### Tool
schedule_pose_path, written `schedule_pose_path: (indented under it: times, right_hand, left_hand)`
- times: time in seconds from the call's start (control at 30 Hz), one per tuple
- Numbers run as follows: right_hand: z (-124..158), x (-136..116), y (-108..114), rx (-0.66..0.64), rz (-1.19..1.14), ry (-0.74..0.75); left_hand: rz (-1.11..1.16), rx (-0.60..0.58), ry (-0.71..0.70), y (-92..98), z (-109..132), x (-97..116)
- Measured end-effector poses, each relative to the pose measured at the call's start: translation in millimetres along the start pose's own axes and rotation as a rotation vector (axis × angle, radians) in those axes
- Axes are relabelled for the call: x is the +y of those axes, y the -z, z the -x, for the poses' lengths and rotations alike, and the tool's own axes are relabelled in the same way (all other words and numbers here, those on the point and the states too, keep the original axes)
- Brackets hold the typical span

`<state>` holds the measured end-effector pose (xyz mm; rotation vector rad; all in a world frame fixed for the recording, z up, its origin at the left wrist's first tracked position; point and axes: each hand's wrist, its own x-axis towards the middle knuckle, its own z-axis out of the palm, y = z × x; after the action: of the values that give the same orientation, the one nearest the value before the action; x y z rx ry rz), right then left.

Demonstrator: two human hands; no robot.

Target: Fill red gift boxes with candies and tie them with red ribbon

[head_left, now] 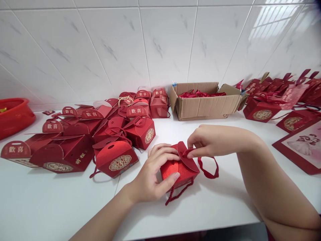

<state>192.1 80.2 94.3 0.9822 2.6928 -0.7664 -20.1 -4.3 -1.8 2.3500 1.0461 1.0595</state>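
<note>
A small red gift box (pixel 185 172) with a folded flap top stands on the white table in front of me. My left hand (pixel 160 170) is wrapped over its left side, fingers on the top and thumb on the front. At the flap's slot, my right hand (pixel 200 142) pinches a dark red ribbon (pixel 184 153). The ribbon's looped end (pixel 212 170) hangs to the right, below my right hand. A twisted red cord (pixel 179 195) droops along the front of the box. My fingers hide part of the lid.
Several red gift boxes (pixel 116 159) crowd the table at left. An open cardboard box (pixel 203 108) holding red ribbons stands by the tiled wall. More red boxes (pixel 262 110) and a card with a printed couple (pixel 301 144) lie at right. A red basin (pixel 15 117) sits far left.
</note>
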Motion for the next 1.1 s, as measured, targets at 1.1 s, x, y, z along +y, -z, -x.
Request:
schedule_pose_path:
  times: [1.1]
  right_hand:
    - [-18.6,-5.5,-13.8,0.287,-0.302,0.409]
  left_hand:
    - [-0.025,0.134,-0.129,4.4,2.8,-3.1]
